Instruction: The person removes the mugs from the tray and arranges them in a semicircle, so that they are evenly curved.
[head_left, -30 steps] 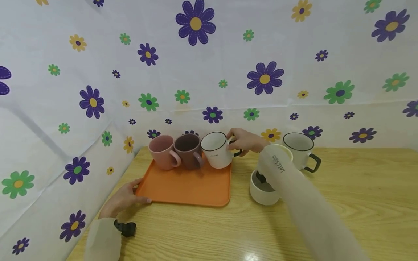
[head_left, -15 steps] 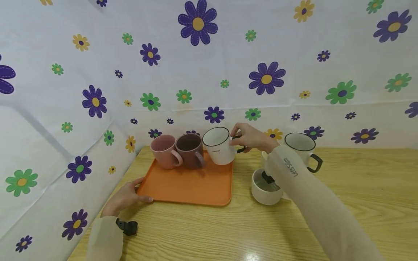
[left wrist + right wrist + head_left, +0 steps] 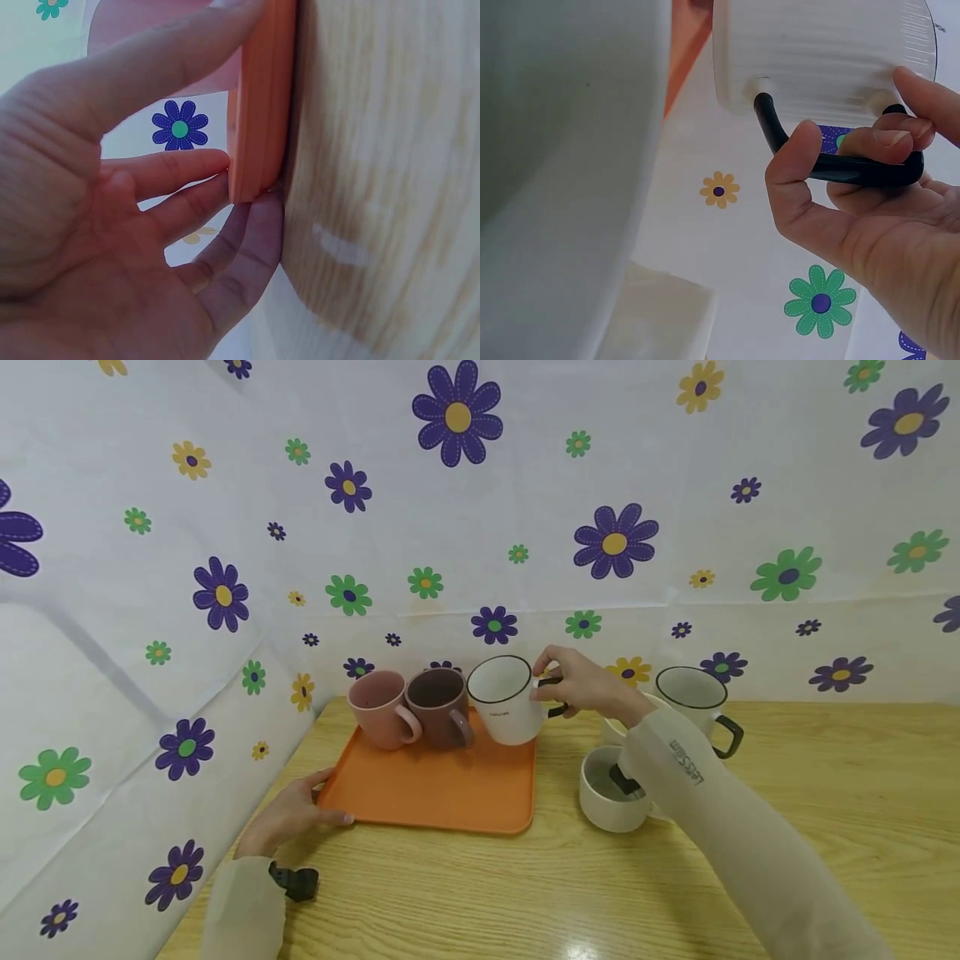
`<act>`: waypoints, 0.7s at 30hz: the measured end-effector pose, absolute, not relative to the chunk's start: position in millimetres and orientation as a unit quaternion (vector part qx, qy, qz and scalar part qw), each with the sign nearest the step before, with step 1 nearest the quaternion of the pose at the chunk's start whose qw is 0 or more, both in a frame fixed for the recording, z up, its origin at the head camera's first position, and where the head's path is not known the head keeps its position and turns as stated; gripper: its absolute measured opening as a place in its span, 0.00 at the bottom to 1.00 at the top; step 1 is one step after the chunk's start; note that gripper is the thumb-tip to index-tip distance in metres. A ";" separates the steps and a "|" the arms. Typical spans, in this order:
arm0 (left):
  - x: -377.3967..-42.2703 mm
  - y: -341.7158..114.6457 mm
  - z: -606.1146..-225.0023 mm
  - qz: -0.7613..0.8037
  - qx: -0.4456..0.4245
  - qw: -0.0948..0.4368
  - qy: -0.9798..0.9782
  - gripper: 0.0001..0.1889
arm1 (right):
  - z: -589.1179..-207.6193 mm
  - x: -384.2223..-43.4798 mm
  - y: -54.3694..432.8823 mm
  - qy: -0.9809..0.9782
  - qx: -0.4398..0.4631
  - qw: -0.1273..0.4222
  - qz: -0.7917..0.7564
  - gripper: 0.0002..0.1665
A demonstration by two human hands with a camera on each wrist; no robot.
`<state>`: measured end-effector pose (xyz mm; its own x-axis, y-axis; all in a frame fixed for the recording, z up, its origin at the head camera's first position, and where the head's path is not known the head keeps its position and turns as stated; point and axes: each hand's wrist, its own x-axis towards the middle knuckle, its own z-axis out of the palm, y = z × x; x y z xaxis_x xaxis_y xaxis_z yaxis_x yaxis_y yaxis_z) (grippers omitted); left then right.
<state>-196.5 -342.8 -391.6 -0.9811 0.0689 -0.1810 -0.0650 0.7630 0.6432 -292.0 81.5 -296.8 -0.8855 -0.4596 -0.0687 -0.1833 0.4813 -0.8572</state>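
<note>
My right hand [image 3: 581, 681] holds a white mug [image 3: 512, 718] with a dark rim by its black handle [image 3: 862, 171]. The right wrist view has the thumb and fingers curled around that handle. The mug tilts slightly over the back right corner of an orange tray [image 3: 435, 793], beside a brown mug [image 3: 437, 714]. A pink mug [image 3: 378, 714] stands left of the brown one, at the tray's back left. My left hand [image 3: 292, 814] grips the tray's front left corner, thumb along the front edge and fingertips at the side [image 3: 251, 127].
Right of the tray, a low white cup [image 3: 611, 806] stands on the wooden table [image 3: 450, 893]. Behind it are a cream cup [image 3: 613, 731], partly hidden by my right forearm, and another white mug [image 3: 693, 693] with a black handle. A flowered cloth [image 3: 525, 485] rises behind and at left.
The white mug has risen slightly, tilted and shifted a little right with my right hand, then come down a little. My left hand keeps its place at the tray corner.
</note>
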 end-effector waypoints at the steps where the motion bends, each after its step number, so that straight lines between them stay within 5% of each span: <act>1: -196.5 -342.8 -391.7 0.344 0.001 0.097 0.934 0.52 | -296.6 -291.1 81.9 0.849 -0.186 0.146 -0.473 0.19; 21: -195.7 -340.8 -388.1 0.340 -0.008 0.104 0.935 0.52 | -288.6 -277.3 96.2 0.845 -0.154 0.124 -0.497 0.20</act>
